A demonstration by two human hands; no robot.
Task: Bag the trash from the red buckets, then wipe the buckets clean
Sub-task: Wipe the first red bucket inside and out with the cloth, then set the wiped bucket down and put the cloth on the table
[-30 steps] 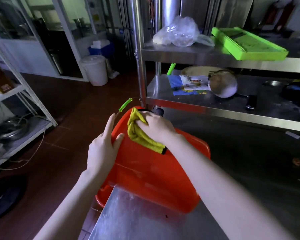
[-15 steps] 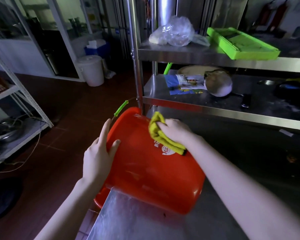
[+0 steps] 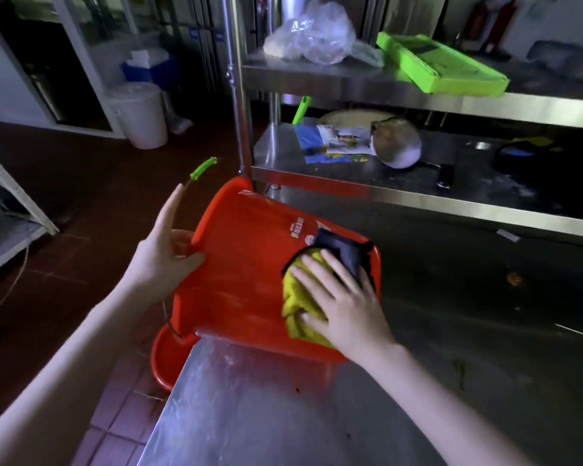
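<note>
The steel table (image 3: 249,415) carries the red bucket (image 3: 243,264) — tipped on its side, overhanging the left edge.

Showing a bare left hand (image 3: 162,257) and a bare right hand (image 3: 344,304), both slim-fingered. Running on into a long bare left forearm (image 3: 64,371) and right forearm (image 3: 435,398), uncovered all the way to the lower edge of the view, wrists narrow and smooth.

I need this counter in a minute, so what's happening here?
A person is wiping a red plastic bucket lying on its side at the edge of the steel table. The right hand presses a yellow cloth flat against the outer wall near its base, while the left hand holds the rim.
</note>
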